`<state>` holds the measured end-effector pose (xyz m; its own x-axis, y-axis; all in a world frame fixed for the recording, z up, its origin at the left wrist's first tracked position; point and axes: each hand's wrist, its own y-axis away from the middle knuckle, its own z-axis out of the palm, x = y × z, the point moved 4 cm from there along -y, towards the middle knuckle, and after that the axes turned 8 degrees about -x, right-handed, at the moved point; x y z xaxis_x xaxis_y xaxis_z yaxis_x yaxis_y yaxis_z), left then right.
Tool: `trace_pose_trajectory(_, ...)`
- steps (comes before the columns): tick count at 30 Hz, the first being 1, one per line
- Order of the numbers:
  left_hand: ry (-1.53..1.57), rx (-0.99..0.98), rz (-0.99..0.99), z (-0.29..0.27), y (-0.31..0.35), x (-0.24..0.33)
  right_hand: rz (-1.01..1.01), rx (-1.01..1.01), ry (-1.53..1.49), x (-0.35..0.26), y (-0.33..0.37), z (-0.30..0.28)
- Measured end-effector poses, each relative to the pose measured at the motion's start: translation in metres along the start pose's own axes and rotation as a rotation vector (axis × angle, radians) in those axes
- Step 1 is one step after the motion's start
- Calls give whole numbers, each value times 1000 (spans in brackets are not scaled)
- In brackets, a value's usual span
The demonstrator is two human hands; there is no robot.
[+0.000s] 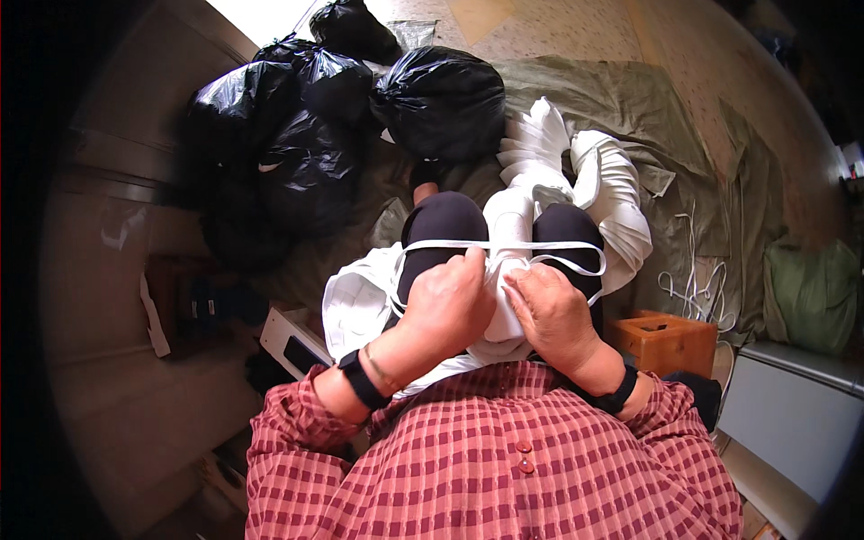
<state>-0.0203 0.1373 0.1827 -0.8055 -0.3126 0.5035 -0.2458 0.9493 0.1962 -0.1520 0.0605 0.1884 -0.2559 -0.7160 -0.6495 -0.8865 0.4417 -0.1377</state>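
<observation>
A thin white cord (pixel 454 244) stretches across my lap, looping out on both sides over my dark-clad knees. Its middle gathers between my hands, on top of a bundle of white fabric pieces (pixel 510 216) between my legs. My left hand (pixel 453 290) is closed, its thumb and forefinger pinching the cord. Just to its right, my right hand (pixel 551 310) is curled with thumb against fingers, also on the cord; the exact crossing is partly hidden by the fingers. More layered white pieces (pixel 621 211) fan out past my right knee, and another white piece (pixel 353 301) hangs by my left.
Several full black plastic bags (pixel 441 103) stand ahead and left on an olive cloth (pixel 607 94). To the right are a wooden box (pixel 668 344), loose white cords (pixel 700 292), a green bag (pixel 814 292) and a pale grey box-like surface (pixel 787 427).
</observation>
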Motion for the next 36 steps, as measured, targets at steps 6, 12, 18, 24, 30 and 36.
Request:
trace_pose_trajectory(6, -331, -212, 90, 3, -28, 9, -38, -25, 206, 3, 11, 8)
trace_pose_trajectory(12, -470, -213, 265, 9, -30, 3, -38, -6, 277, 1, 20, 9)
trace_pose_trajectory(18, -789, -263, 597, 24, -23, -8, 33, 44, 245, 0, 16, 10)
trace_pose_trajectory(24, -273, -364, 411, 16, -24, -13, 186, -28, 376, 0, -6, 24)
trace_pose_trajectory(30, 59, -212, 398, 10, -26, -20, 258, -119, 606, -7, -26, 33)
trace_pose_trajectory(36, 141, -201, 337, 7, -23, -18, 244, -93, 464, -6, -21, 33)
